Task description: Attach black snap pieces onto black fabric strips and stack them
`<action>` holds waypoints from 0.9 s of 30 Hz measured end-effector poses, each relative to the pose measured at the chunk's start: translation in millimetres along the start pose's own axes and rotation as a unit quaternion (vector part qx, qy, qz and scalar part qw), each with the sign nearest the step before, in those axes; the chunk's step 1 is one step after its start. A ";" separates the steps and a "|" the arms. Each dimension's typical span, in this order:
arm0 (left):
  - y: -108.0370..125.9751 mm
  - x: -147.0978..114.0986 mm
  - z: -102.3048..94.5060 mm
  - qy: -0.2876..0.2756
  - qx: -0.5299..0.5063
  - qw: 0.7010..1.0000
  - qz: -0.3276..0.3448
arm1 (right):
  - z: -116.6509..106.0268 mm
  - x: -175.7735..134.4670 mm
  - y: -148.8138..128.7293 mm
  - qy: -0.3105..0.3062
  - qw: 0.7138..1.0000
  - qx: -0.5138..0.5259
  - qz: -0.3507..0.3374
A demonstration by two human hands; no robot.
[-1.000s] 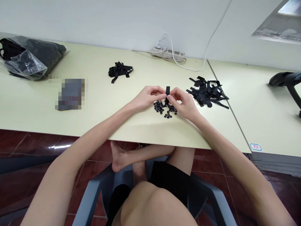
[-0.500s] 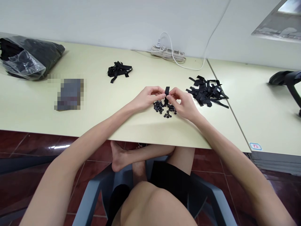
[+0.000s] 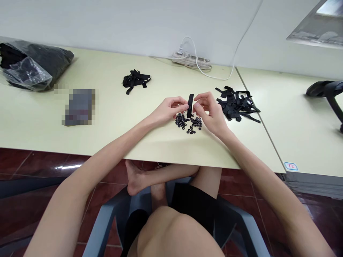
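Pinched between the thumb and fingers of my left hand is a short black fabric strip, standing upright. A small round black piece shows on the strip, level with my fingertips. My right hand is just to the right of the strip, its thumb and fingers apart and nothing visible between them. Beneath both hands lie several small black rings and discs, in loose clusters on the table. Some of the left fingers are hidden behind the thumb.
Black strips lie in a larger pile at right and a smaller pile at back left. A plastic bag of black material and a blurred-out dark object are left. A power strip with a white cable sits by the wall.
My right hand has let go of the strip and moved slightly right, its fingers opening. The strip stays in my left hand, tilted slightly more, with a round piece now visible on it.
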State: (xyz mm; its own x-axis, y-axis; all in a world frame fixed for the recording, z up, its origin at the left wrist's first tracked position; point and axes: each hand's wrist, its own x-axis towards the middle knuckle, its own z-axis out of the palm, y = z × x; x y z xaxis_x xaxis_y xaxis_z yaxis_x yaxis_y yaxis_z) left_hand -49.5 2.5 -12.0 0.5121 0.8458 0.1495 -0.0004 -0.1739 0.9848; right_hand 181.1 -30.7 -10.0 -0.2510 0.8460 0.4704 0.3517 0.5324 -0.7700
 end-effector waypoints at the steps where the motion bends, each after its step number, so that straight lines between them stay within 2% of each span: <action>1: 0.5 -0.2 0.2 0.001 -0.001 1.000 0.000 | -0.4 0.2 -0.2 0.005 1.000 -0.005 -0.007; 8: -0.1 -0.2 -0.9 0.001 -0.002 1.000 0.014 | -1.6 0.5 -4.0 -0.010 0.997 -0.052 -0.054; 22: 3.0 -2.0 0.4 0.001 0.029 0.999 0.031 | -0.6 1.4 -3.6 0.009 0.997 -0.049 -0.053; 27: 5.7 -5.2 1.9 0.001 0.061 0.996 0.062 | -1.3 2.1 -5.2 0.010 1.000 -0.002 -0.019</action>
State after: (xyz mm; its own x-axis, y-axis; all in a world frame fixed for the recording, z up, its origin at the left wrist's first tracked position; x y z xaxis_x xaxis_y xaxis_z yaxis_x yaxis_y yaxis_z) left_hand -50.5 -3.9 -7.3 0.5124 0.8151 0.2703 0.0404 -0.3373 0.9405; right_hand 179.9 -31.7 -4.5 -0.2457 0.8251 0.5087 0.3458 0.5649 -0.7492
